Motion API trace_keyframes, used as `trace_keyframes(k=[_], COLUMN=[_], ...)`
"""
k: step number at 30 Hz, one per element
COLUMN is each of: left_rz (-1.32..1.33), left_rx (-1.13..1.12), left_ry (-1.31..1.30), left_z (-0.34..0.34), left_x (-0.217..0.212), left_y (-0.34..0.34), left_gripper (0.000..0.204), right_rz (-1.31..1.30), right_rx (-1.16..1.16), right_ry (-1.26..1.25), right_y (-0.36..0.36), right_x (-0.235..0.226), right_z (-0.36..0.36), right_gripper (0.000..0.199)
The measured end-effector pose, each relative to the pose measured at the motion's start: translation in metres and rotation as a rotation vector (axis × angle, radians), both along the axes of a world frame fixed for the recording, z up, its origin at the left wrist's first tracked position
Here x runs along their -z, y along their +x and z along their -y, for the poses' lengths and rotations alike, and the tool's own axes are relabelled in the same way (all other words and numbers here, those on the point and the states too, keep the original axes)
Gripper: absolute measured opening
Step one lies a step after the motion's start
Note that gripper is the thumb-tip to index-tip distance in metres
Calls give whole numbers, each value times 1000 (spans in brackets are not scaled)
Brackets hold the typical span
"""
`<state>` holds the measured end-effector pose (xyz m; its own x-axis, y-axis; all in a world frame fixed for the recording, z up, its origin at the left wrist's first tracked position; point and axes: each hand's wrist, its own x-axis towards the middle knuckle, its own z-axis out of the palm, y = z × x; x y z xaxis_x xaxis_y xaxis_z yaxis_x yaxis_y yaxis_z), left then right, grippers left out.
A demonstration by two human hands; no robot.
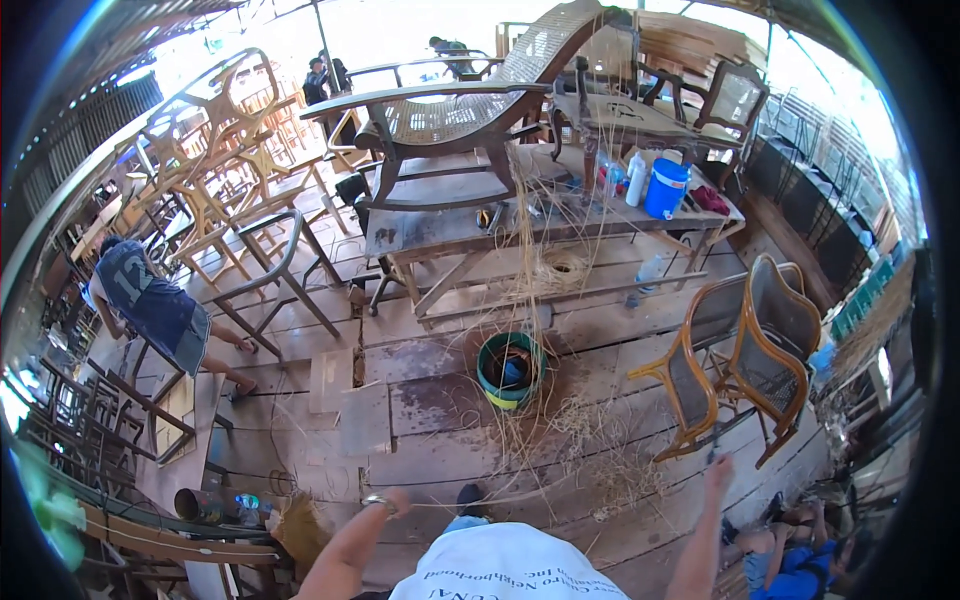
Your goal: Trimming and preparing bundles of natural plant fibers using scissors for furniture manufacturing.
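Observation:
My left hand, with a watch on its wrist, is low over the plank floor, beside my knee. Its fingers are too small and blurred to make out. On the other side, my right hand looks closed, just below the legs of two rattan chairs; what it holds, if anything, is hidden. Ahead of me a green bucket with dark contents stands on a wet patch of floor. Long cane strands hang from the workbench past the bucket, and loose scraps lie nearer to me.
A workbench carries a cane-seated rocking lounge chair, a wooden armchair and a blue water jug. Bare chair frames crowd the left, where a person bends over. Another person sits at lower right.

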<state>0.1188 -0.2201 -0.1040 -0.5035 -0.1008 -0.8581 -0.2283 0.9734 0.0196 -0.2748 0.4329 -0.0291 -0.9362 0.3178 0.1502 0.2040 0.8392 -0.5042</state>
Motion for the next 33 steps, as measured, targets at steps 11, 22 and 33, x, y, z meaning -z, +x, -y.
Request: trace_keyframes(k=[11, 22, 33], left_rz=[-493, -369, -410], left_rx=[-291, -359, -518], left_ry=[926, 647, 236], left_z=[-201, -28, 94], left_x=[-104, -87, -37], left_y=[-158, -26, 105], left_gripper=[30, 34, 35], right_rz=[414, 669, 578], right_rx=[-723, -513, -363], right_ry=[-423, -618, -643], right_y=[166, 72, 41], right_x=[-7, -40, -67], right_z=[265, 74, 39], right_gripper=[25, 18, 18])
